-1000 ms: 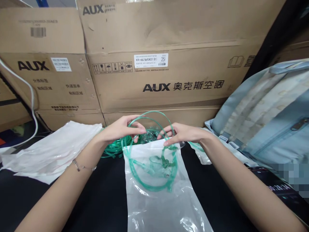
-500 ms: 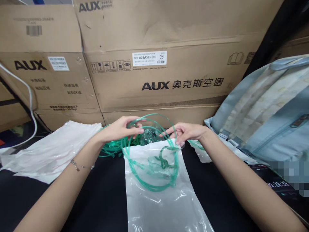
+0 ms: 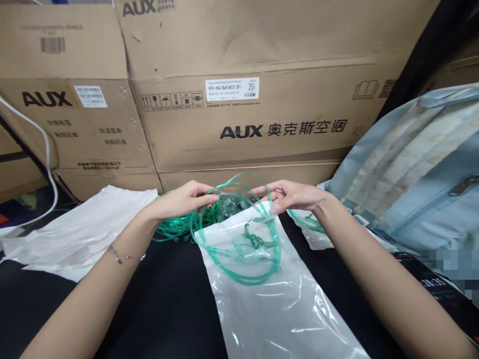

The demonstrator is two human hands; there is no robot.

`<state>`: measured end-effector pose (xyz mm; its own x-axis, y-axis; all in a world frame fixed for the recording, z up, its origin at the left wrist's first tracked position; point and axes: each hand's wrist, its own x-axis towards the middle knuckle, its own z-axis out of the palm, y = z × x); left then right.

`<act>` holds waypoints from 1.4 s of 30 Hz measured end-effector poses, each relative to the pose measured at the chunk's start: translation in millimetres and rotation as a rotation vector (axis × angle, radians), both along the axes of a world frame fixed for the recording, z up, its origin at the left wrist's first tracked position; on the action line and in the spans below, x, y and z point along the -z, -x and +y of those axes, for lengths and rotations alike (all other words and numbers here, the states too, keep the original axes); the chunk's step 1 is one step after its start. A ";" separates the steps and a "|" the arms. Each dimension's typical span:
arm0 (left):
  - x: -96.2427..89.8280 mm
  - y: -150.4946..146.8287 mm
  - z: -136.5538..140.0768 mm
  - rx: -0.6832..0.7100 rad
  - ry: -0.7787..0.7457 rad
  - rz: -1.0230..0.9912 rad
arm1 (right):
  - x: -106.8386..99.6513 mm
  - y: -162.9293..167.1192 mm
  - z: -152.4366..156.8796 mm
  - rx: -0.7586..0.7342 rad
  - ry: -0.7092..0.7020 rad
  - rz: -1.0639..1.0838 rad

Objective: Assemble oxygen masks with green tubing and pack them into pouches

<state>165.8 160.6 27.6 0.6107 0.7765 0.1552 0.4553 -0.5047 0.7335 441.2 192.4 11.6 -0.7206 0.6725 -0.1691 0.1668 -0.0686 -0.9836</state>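
A coil of green tubing [image 3: 239,280] hangs between my hands, its upper loops sticking out above a clear and white plastic bag [image 3: 288,319]. Through the film I see a green translucent mask [image 3: 249,249] with a knotted green strap [image 3: 255,240]. My left hand [image 3: 185,199] is closed on the coil's upper left side. On the other side, my right hand [image 3: 294,197] pinches near the bag's top right corner, where the tubing passes; its index finger is stretched out. The exact contact of both hands' fingertips is partly hidden.
Behind the bag lies a heap of green tubing [image 3: 174,227]. White plastic bags [image 3: 80,232] are stacked at left, and another bag with tubing [image 3: 316,237] lies at right. Cardboard boxes [image 3: 247,152] wall the back. A light blue backpack [image 3: 422,189] and a phone [image 3: 430,284] stand right.
The bag has tilted: its top right corner is higher and its lower end has swung right. The coil has shifted slightly right and up with it. My left hand has barely moved.
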 end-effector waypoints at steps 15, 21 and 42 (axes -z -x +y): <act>17.1 -2.2 12.0 -0.010 0.185 0.090 | 70.0 28.1 22.4 -0.144 0.385 0.196; 21.6 -7.9 12.4 0.049 0.236 0.027 | 68.5 31.3 22.2 -0.248 0.166 -0.056; 12.0 -17.8 -2.3 0.032 0.010 -0.015 | 25.0 43.3 2.0 -0.015 -0.057 -0.179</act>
